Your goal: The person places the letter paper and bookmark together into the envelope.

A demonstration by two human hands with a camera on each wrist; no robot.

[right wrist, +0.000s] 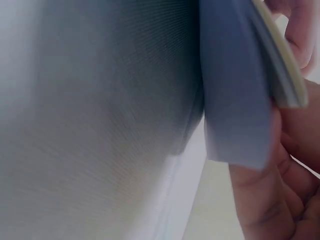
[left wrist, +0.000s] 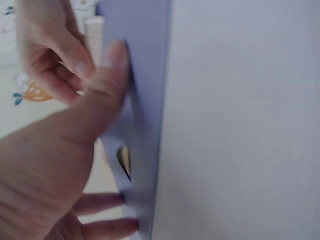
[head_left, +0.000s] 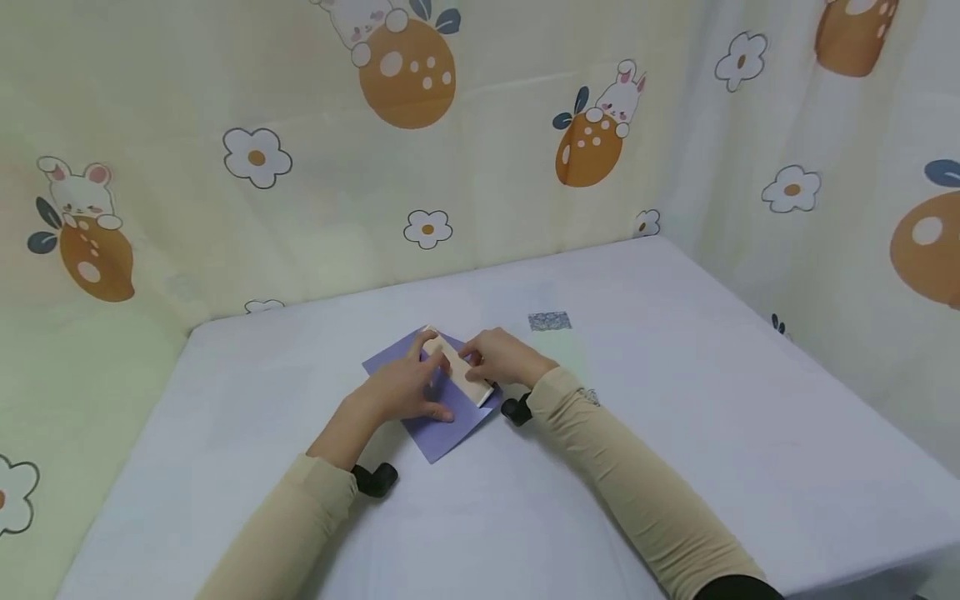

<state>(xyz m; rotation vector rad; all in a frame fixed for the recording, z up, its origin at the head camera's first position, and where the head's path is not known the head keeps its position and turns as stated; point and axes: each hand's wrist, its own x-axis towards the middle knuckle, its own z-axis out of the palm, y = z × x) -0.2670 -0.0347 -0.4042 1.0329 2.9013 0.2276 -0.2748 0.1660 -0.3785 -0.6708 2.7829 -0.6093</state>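
Note:
A purple sheet of paper [head_left: 435,437] lies on the table at a slant, with a slim cream booklet [head_left: 459,371] on top of it. Layered edges of the booklet [right wrist: 287,75] show in the right wrist view, beside a folded purple flap [right wrist: 235,110]. My left hand [head_left: 401,385] spreads over the sheet, thumb pressing the purple paper and fingers reaching to the booklet's upper left side. From the right, my right hand [head_left: 504,357] pinches the booklet's long edge with curled fingers. A small cut-out [left wrist: 124,161] opens in the purple paper near my left fingers.
A pale green sheet [head_left: 558,348] with a dark patterned band [head_left: 550,321] lies behind my right wrist, partly covered by the sleeve. The white-covered table [head_left: 735,417] meets a printed curtain [head_left: 330,208] at the back. Black wrist cameras [head_left: 375,481] sit low at both cuffs.

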